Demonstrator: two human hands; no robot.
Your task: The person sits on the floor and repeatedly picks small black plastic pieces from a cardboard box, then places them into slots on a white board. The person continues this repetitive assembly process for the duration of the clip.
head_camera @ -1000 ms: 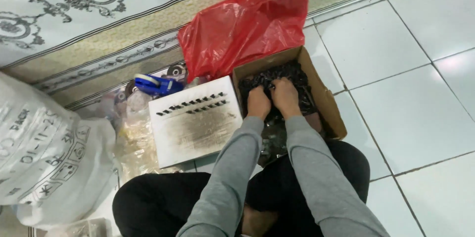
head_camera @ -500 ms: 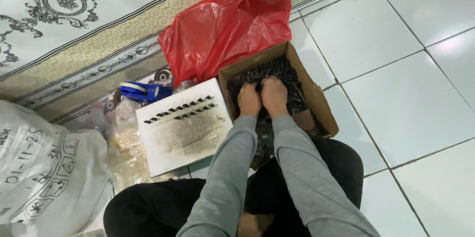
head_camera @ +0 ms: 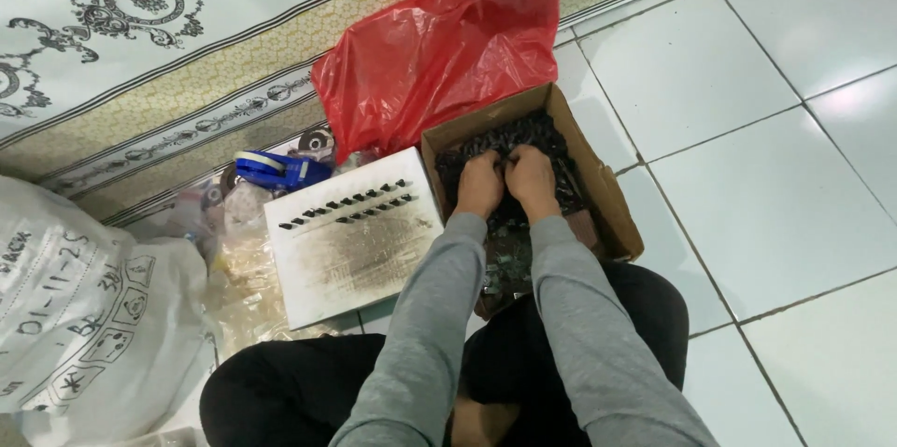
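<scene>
Small black parts are being handled inside the cardboard box, which is sitting on the tile floor in front of the crossed legs. Left hand and right hand are being pressed side by side into the pile, fingers curled down into the parts; an actual grip can't be told. Just left of the box a white board is lying flat, with two rows of black parts lined up near its far edge. A blue tape dispenser is lying beyond the board, a red bag behind the box, a white sack far left.
</scene>
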